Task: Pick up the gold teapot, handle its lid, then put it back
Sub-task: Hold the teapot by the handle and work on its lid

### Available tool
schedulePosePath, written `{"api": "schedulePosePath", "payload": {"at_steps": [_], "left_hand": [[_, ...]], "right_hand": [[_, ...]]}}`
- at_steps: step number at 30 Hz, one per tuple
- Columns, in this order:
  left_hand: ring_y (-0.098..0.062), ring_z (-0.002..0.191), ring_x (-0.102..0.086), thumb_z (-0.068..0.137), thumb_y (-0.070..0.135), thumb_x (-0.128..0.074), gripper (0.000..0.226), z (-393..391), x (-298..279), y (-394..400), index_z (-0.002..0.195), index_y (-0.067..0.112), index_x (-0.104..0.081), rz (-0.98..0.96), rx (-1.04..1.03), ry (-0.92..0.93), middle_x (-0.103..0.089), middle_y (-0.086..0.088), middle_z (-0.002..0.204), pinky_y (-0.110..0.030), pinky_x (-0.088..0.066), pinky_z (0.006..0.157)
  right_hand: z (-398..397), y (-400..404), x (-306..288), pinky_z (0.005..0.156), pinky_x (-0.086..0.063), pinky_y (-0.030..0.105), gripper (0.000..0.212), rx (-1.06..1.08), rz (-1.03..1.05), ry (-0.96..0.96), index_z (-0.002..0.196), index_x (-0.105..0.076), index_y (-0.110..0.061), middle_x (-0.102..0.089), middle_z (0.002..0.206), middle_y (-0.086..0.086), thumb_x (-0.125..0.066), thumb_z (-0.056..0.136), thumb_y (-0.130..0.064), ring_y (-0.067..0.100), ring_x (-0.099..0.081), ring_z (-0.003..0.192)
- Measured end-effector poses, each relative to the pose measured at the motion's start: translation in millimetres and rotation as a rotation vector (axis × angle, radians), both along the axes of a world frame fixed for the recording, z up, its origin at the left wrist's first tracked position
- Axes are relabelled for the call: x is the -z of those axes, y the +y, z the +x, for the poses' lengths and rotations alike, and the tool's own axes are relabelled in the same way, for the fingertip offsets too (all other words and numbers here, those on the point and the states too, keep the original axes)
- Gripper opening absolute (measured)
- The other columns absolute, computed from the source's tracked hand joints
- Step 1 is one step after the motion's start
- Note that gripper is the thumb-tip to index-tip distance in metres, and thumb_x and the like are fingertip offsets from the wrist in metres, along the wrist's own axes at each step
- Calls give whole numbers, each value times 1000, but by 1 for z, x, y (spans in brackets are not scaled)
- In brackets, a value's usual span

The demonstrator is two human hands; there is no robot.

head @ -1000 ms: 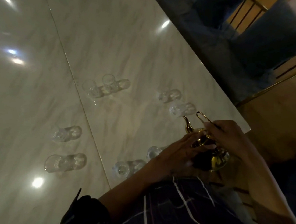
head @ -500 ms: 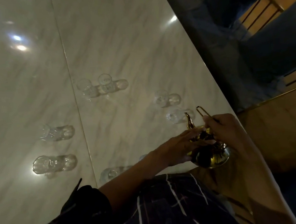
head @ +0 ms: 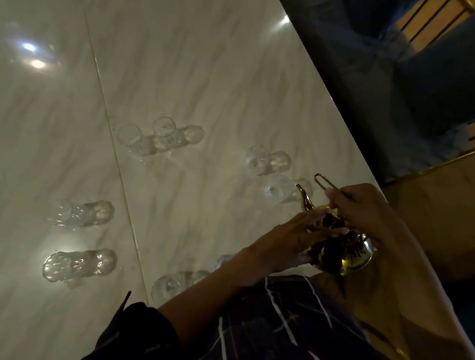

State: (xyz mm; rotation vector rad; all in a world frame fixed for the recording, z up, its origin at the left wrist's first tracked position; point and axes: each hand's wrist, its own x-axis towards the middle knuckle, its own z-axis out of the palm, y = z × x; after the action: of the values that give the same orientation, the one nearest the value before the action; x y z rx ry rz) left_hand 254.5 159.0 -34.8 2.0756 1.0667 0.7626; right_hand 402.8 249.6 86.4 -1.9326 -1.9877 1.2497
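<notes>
At lower right, our right hand [head: 362, 210] grips the gold teapot [head: 347, 256] handle; our left hand [head: 289, 241] lies spread across its top, hiding the lid.

No text, label, brand, number or sign can be read anywhere in the frame; the scene is dim and blurred.

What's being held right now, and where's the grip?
The gold teapot: right hand grips its wire handle; left hand rests fingers over the top, where the lid is hidden.
</notes>
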Motion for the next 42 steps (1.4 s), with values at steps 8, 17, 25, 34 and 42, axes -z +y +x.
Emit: {"api": "schedulePosePath", "payload": {"at_steps": [8, 17, 25, 34, 42], "left_hand": [[-28, 151, -34, 92, 24, -77, 74, 1, -15, -1, 154, 34, -37, 48, -21, 23, -28, -13, 166, -37, -61, 88], [-32, 147, -38, 90, 24, -78, 76, 6, -30, -5, 152, 33, -35, 88, -19, 24, -33, -18, 162, -34, -59, 82], [-30, 147, -35, 94, 29, -73, 66, 10, -37, -10, 154, 26, -47, 124, -22, 88, -31, -15, 163, -29, -56, 83], [-31, 147, -35, 94, 28, -74, 67, 11, -42, -17, 155, 27, -46, 96, -18, 42, -29, -15, 165, -35, -58, 84], [-32, 147, -34, 93, 27, -74, 72, 10, -44, -19, 156, 30, -39, 98, -14, 59, -27, -14, 165, -36, -60, 82]], "right_hand": [[1, 3, -7, 67, -51, 35, 38, -54, 6, -10, 67, -71, -20, -68, 62, 1, -55, 95, -40, 18, -67, 65], [6, -2, -19, 66, -53, 37, 38, -34, 33, 0, 64, -69, -21, -63, 50, -3, -56, 95, -40, 16, -62, 56], [8, -11, -36, 62, -48, 29, 37, -76, 59, -20, 68, -69, -22, -66, 59, -1, -53, 97, -40, 14, -64, 61], [8, -18, -40, 65, -53, 33, 39, -83, 54, -38, 71, -70, -20, -69, 63, 2, -52, 97, -43, 18, -68, 64], [8, -18, -38, 63, -50, 31, 40, -65, 52, -27, 68, -70, -18, -67, 59, 1, -54, 96, -42, 18, -67, 62]]}}
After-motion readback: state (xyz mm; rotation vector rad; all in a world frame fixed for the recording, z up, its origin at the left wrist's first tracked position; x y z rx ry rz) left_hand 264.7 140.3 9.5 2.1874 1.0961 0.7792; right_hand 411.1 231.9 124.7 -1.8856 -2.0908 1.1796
